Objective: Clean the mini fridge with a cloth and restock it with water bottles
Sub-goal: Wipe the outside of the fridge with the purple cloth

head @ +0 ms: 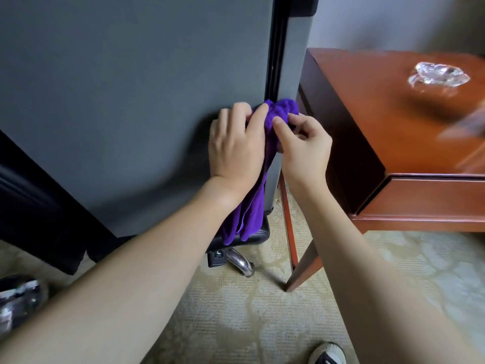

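The grey mini fridge (126,95) fills the left and middle of the head view, door closed, its dark door seam running down near the right edge. A purple cloth (282,110) is bunched against that seam and hangs down past my wrist. My left hand (236,145) grips the cloth from the left, fingers curled over its upper part. My right hand (301,145) pinches the bunched top of the cloth from the right with thumb and fingers. No water bottles are in view.
A reddish wooden side table (420,195) stands right of the fridge, with a glass ashtray (438,76) on top. A black stool with a chrome base (241,261) sits under the fridge's corner. Patterned carpet (236,311) covers the floor; my shoe (328,354) shows at the bottom.
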The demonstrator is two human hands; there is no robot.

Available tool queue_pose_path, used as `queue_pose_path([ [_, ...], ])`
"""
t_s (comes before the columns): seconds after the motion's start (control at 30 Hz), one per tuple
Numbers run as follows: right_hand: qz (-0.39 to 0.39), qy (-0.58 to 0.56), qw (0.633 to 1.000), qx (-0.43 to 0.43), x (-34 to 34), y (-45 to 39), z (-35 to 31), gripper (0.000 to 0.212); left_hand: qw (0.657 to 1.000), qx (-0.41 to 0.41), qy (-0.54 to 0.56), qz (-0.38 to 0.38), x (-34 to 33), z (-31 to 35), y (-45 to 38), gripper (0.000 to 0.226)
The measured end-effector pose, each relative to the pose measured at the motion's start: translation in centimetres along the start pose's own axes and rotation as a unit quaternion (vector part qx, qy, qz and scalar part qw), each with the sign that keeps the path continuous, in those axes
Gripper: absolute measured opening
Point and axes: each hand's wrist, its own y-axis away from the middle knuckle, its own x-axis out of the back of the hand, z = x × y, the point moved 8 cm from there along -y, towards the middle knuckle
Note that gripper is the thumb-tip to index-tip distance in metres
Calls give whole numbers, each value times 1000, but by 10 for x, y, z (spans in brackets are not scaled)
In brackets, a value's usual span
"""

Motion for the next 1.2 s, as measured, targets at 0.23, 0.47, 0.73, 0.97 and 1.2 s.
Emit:
queue_pose_path([
  [0.23, -70, -67, 994, -55, 4, -16, 31, 11, 998, 11, 42, -46, -19, 0, 18, 26],
  [0.47, -78, -68, 993, -51, 13, -13, 46, 12, 995, 51, 57, -56, -33, 1, 42, 28],
  [0.73, -90, -139, 982, -91, 4, 23, 69, 14, 988, 93, 102, -72, -19, -12, 75, 28],
  [0.97, -78, -162, 968, -174, 4, 61, 120, 19, 979, 99, 112, -139, -22, -25, 128, 28],
  [1.2, -79, -175, 953, -234, 9, 79, 171, 24, 960, 161, 153, -171, -39, -30, 169, 28],
])
